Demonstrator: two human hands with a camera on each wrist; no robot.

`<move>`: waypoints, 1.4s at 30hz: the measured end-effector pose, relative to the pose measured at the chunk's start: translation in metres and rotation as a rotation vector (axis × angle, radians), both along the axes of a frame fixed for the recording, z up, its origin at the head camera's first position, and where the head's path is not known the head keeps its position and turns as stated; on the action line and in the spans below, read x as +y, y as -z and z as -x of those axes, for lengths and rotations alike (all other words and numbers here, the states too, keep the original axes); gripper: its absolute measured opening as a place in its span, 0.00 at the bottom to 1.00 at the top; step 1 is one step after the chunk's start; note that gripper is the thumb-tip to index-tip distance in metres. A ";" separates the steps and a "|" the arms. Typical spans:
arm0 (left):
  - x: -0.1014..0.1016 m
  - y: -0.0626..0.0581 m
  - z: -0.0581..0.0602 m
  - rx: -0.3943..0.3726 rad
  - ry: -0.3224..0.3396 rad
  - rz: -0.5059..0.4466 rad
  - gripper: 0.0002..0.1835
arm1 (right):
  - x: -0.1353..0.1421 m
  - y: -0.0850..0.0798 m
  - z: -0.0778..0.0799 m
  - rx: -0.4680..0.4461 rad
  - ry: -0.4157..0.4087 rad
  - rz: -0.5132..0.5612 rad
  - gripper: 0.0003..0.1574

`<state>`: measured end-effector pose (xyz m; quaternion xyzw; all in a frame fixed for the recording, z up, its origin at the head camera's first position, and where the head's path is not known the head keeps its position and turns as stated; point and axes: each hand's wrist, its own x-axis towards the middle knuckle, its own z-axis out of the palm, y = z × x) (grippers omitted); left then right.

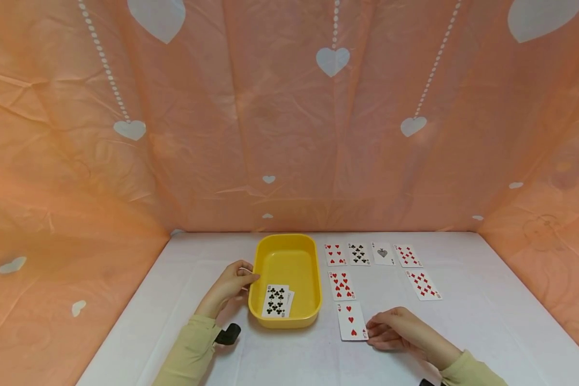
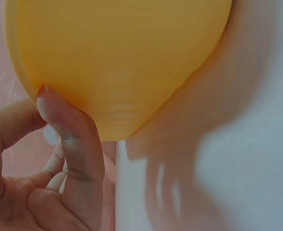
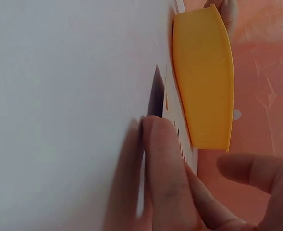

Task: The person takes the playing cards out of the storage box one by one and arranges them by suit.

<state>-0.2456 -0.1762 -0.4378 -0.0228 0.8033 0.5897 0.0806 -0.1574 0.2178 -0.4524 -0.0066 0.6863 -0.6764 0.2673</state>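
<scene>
My left hand (image 1: 232, 281) pinches the near-left rim of a yellow plastic tray (image 1: 317, 279). In the left wrist view the thumb (image 2: 67, 130) presses against the tray's outer wall. Inside the tray lie a clubs card (image 1: 275, 301) and another card partly beneath it. On the white table, my right hand (image 1: 395, 332) holds the lower right corner of a three of hearts (image 1: 350, 321). Seen from the right wrist, one finger (image 3: 165, 154) is at the card's edge, whose dark underside shows. Another finger (image 3: 244, 168) stands apart above.
At the back right lie a hearts card (image 1: 335, 254), a clubs card (image 1: 359, 254), an ace of spades (image 1: 383, 253) and a diamonds card (image 1: 408, 256). Nearer are a second hearts card (image 1: 342, 286) and another diamonds card (image 1: 423, 284). Orange cloth (image 1: 289, 134) surrounds the table.
</scene>
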 end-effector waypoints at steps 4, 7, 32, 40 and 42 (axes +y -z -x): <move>0.001 0.000 -0.001 -0.006 -0.003 0.003 0.15 | 0.003 -0.002 -0.001 0.006 0.001 -0.025 0.20; 0.001 -0.001 -0.001 -0.010 -0.003 0.003 0.14 | 0.005 -0.005 0.001 0.033 -0.013 -0.063 0.21; 0.003 -0.001 0.005 -0.025 -0.010 -0.016 0.14 | -0.115 -0.090 0.108 0.311 -0.268 0.013 0.25; 0.002 -0.001 0.002 -0.052 -0.005 -0.016 0.15 | -0.158 -0.083 0.131 0.259 -0.246 0.007 0.25; 0.001 -0.002 0.001 -0.053 -0.011 -0.011 0.15 | -0.167 -0.079 0.135 0.250 -0.248 -0.005 0.25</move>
